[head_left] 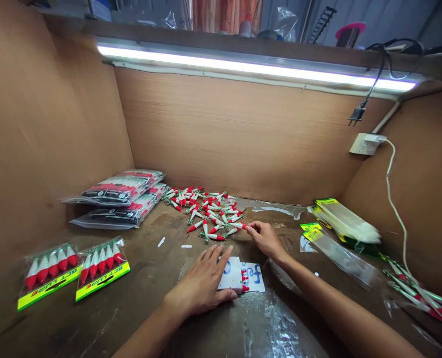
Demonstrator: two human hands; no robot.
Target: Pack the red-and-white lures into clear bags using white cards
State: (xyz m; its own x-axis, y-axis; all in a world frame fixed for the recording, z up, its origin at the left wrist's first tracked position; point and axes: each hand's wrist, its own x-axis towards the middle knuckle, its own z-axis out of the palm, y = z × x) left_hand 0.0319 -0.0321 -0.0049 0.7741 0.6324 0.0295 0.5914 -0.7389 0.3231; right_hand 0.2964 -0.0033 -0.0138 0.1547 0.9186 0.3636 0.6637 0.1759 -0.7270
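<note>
My right hand (263, 237) pinches the red tip of a red-and-white fishing lure (236, 225) at the near right edge of a loose pile of the same lures (209, 204). Closer to me, my left hand (208, 274) lies palm down, fingers stretched out and thumb apart, over the left part of a white card holder (230, 274) with blue lettering. Several red tips (245, 281) stick out at its right side, over another lettered white piece (257, 276). My left palm hides the rest of the holder.
Two packs of lures (102, 262) with yellow headers lie at left, before stacked filled bags (120, 191). At right are clear header bags (342, 219), one loose bag (344, 253) and more lures (418, 293). A white cable (390, 189) hangs from the outlet (365, 144).
</note>
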